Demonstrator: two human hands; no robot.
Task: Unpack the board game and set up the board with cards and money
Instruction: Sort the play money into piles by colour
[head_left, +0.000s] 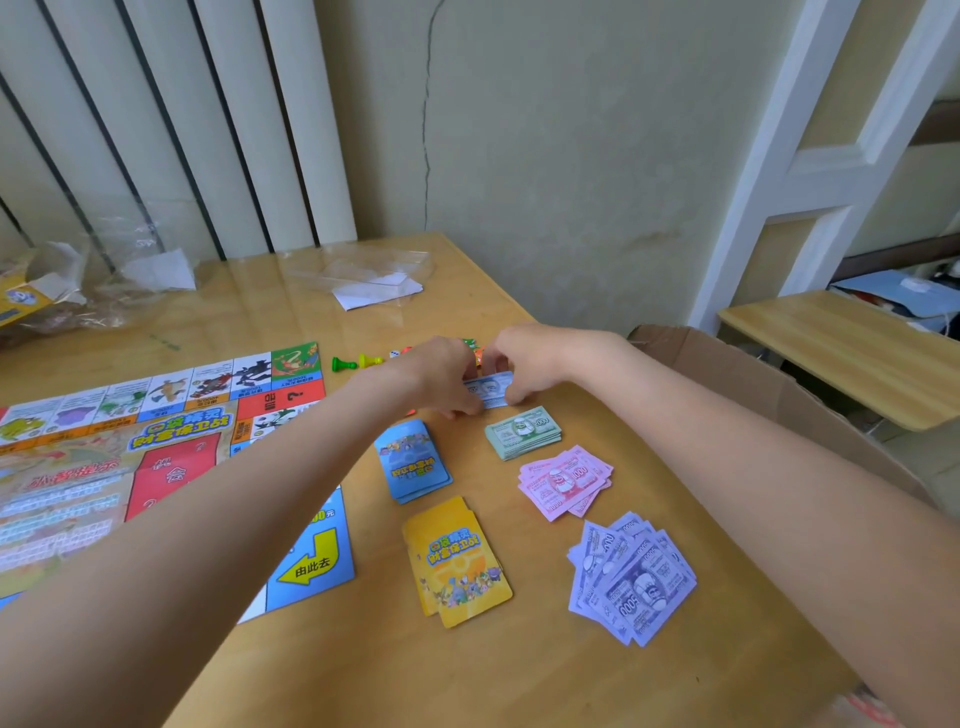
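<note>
Just beyond the green banknote stack, both hands meet over a small stack of pale blue paper notes on the glossy wooden table. The left hand and right hand each curl their fingers round an end of that stack, pinching it between them; whether it rests on the table or hangs just above it is hard to tell from this angle. The printed folding game board lies open to the left, with blue-backed cards and yellow-backed cards beside it, and pink notes and purple notes fanned loosely nearer the person. To do this step well, square the blue notes by tapping their edges together, then set them down in line with the green stack, clear of the small plastic pawns behind.
</note>
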